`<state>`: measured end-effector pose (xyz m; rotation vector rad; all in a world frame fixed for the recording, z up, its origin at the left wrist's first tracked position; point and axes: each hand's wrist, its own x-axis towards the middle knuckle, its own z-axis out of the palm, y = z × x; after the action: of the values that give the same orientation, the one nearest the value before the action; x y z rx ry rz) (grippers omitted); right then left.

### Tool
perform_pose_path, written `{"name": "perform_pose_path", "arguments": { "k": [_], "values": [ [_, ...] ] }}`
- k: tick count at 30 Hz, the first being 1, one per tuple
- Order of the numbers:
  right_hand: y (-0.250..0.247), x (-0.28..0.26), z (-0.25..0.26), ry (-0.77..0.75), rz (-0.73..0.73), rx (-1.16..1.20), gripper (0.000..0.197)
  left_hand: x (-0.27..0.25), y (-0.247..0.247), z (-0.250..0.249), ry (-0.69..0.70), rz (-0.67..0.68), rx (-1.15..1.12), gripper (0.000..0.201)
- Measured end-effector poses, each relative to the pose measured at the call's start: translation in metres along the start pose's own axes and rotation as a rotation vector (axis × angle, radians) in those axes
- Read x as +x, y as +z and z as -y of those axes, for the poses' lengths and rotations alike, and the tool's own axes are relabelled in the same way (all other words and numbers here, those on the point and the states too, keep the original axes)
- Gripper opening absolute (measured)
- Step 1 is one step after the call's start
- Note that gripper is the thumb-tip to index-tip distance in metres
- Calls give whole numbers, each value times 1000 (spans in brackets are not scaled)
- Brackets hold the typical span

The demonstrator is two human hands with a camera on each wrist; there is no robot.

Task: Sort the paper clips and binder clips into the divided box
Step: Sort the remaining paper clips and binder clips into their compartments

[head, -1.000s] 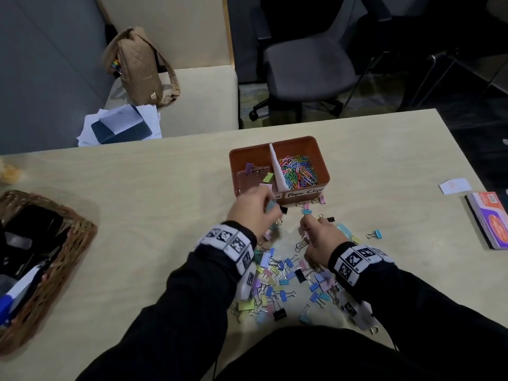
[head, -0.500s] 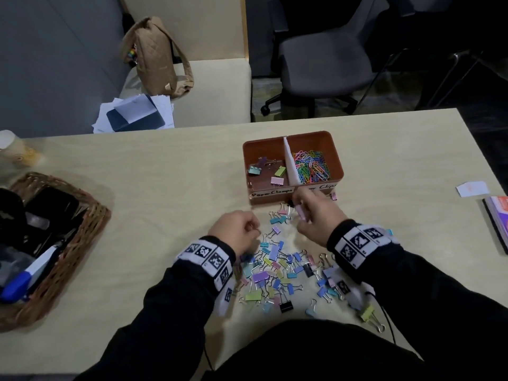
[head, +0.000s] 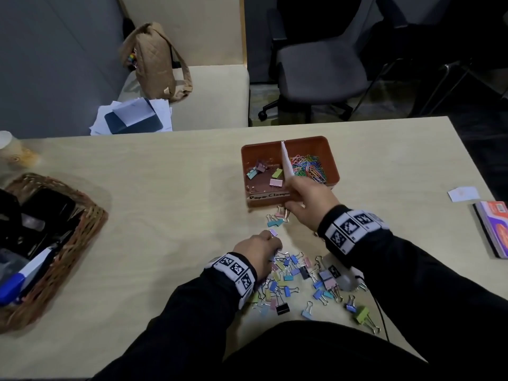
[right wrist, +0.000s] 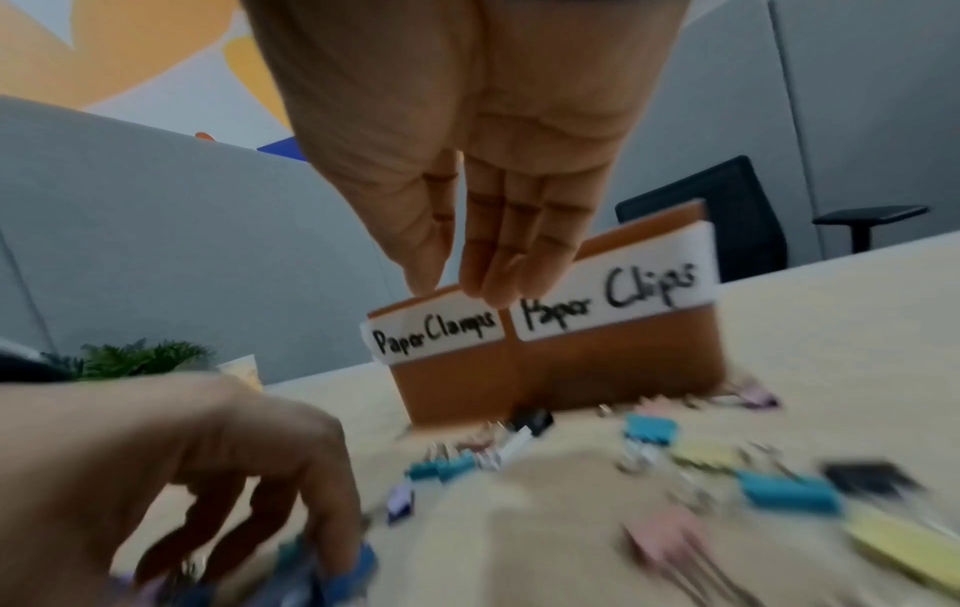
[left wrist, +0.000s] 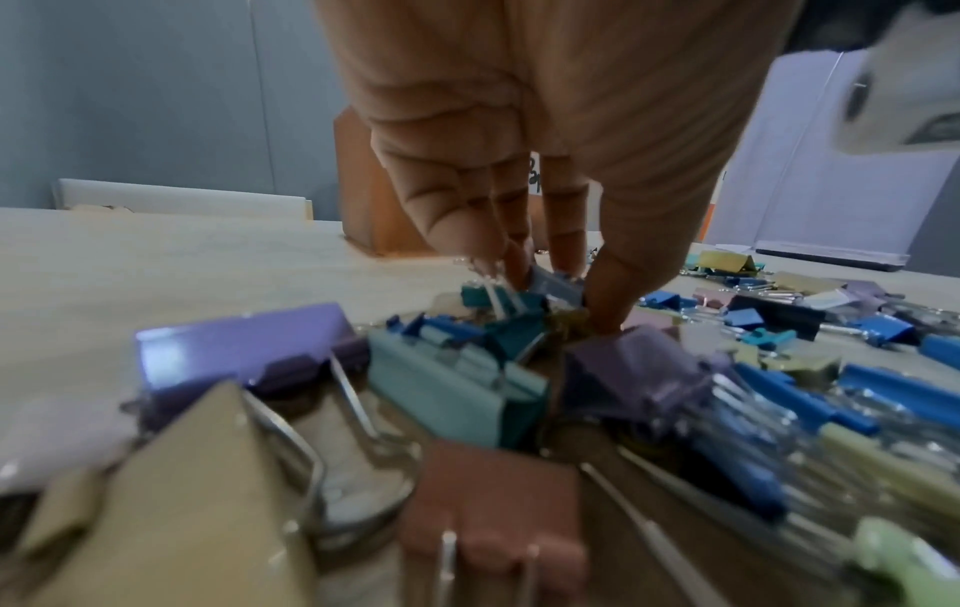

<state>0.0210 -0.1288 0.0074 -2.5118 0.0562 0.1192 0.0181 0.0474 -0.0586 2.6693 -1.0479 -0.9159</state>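
An orange divided box (head: 332,160) stands on the table, with labels "Paper Clamps" (right wrist: 436,336) and "Paper Clips" (right wrist: 613,300). Its left compartment holds several binder clips (head: 275,182); its right one holds coloured paper clips (head: 309,167). A pile of binder clips (head: 297,276) lies near the table's front edge. My left hand (head: 275,243) reaches down into the pile, and its fingers and thumb pinch a grey-blue binder clip (left wrist: 556,283). My right hand (right wrist: 457,287) hovers over the box's front rim by the divider, fingers straight and together, with nothing seen between them.
A wicker basket (head: 82,215) with pens and dark items sits at the left. At the right edge lie a book (head: 492,229) and a white slip (head: 464,193). A few binder clips (head: 276,221) lie just in front of the box. Office chairs stand beyond the table.
My left hand has come back from the box to the pile and taken hold of a clip. My right hand has risen from the pile to the box's front rim.
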Motion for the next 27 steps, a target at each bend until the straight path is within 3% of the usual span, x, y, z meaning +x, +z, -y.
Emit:
{"name": "perform_pose_path", "arguments": {
  "k": [8,11,15,17,20,23,27],
  "values": [
    [3,-69,-53,217,236,-60,14,2,-2,3,0,-52,-16,33],
    [9,-85,-54,213,402,-199,14,2,-12,0,6,-179,-67,29],
    [22,-95,-47,227,547,-353,42,4,-50,-4,-13,-424,-210,32],
    [30,-96,-45,217,567,-383,47,7,-72,-5,-31,-543,-262,31],
    [39,-97,-46,221,563,-400,41,16,-98,-1,-101,-666,-321,34],
    [43,-99,-48,244,535,-351,36,26,-110,8,-164,-658,-360,40],
    [43,-99,-49,263,498,-306,23,26,-103,14,-150,-594,-320,43]
  ]
}}
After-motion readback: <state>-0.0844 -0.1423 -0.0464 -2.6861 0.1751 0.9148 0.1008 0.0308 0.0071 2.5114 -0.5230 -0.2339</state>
